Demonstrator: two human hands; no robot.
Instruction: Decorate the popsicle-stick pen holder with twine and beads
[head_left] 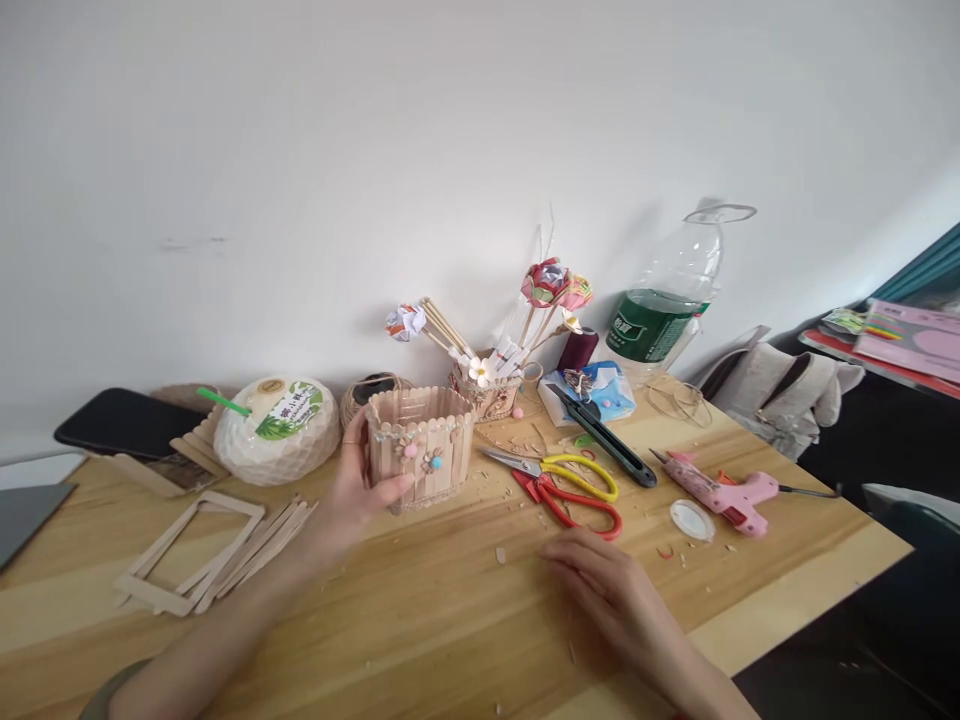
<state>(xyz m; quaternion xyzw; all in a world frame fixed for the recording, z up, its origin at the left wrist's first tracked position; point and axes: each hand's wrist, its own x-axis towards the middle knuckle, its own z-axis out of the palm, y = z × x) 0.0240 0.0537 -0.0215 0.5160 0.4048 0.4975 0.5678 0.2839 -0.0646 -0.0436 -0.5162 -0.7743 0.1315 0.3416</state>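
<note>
My left hand (369,492) is wrapped round the left side of a craft-stick pot (450,462). Its thumb lies across the front, and the other fingers are partly hidden behind the wall. The pot stands upright and has a scalloped rim, with a pink and a blue flower decoration on its front. My right hand (600,580) rests on the tabletop with its fingers stretched out loosely and nothing visible in them. Just beyond its fingertips lie scissors (559,485) with one yellow and one red handle.
Loose craft sticks (259,550) and a stick frame (191,545) lie at left, near a wrapped coconut (281,430) and a black phone (135,420). Behind are a flower holder (504,402) and a large bottle (664,300). A utility knife (607,440) and pink glue gun (724,490) lie right.
</note>
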